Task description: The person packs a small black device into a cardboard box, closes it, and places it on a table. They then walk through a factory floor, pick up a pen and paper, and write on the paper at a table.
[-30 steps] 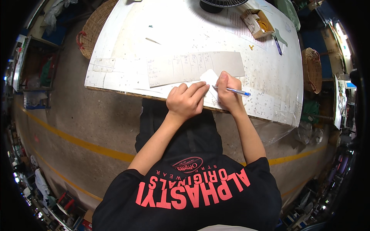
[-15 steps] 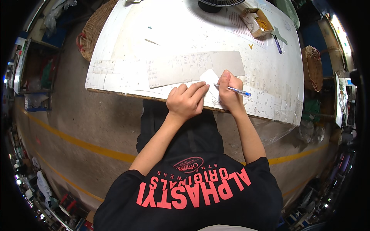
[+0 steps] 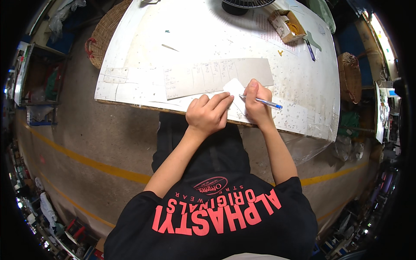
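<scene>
A small white card [image 3: 233, 86] lies at the near edge of the table, partly over a long strip of grey cardboard [image 3: 255, 71] that bears handwritten columns. My left hand [image 3: 209, 113] rests at the card's left side, with its fore and middle fingers stretched out and their tips pressing on it. The thumb of that hand is hidden. My right hand [image 3: 258, 104] is closed around a blue-and-clear ballpoint pen [image 3: 272, 104], its tip on or just above the card. Part of the card is covered by my hands.
At the back right of the white table [image 3: 143, 52] sits an open cardboard box [image 3: 287, 27] with yellow bits, beside another pen [image 3: 310, 50]. A dark round fan-like object [image 3: 247, 3] stands at the far edge. Wicker baskets [image 3: 104, 37] flank the table.
The whole picture has shifted very slightly left. Both hands, the card and the pen hold nearly the same places.
</scene>
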A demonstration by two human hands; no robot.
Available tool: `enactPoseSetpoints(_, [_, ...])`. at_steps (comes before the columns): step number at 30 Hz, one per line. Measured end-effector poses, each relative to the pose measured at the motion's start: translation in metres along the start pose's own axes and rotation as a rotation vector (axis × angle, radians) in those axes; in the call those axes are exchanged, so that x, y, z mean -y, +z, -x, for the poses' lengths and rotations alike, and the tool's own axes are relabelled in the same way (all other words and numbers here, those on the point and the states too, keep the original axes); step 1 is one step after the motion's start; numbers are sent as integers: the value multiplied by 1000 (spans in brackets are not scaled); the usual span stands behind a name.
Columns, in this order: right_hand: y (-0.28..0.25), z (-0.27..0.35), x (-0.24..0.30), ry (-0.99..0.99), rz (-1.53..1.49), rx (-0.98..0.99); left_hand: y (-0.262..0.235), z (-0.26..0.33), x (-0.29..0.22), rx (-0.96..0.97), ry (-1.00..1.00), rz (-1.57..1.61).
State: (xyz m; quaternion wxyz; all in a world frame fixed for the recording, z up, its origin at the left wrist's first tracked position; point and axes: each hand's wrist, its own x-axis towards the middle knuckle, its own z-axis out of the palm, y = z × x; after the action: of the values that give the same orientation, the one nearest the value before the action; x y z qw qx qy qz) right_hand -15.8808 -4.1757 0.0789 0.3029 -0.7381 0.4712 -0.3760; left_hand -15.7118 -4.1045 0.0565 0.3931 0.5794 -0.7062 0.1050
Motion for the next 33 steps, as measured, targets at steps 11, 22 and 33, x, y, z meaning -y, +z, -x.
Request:
enactPoseSetpoints(11, [-8,10,1,-8,26,-59,-1,-1,0,-15,3,-6])
enactPoseSetpoints(22, [-4,11,0,-31,-20,24,-2,0,-1,-10,-2,-4])
enactPoseSetpoints(33, [-3,10,-1,-41,-23,10,0,0,0,-27,-8,17])
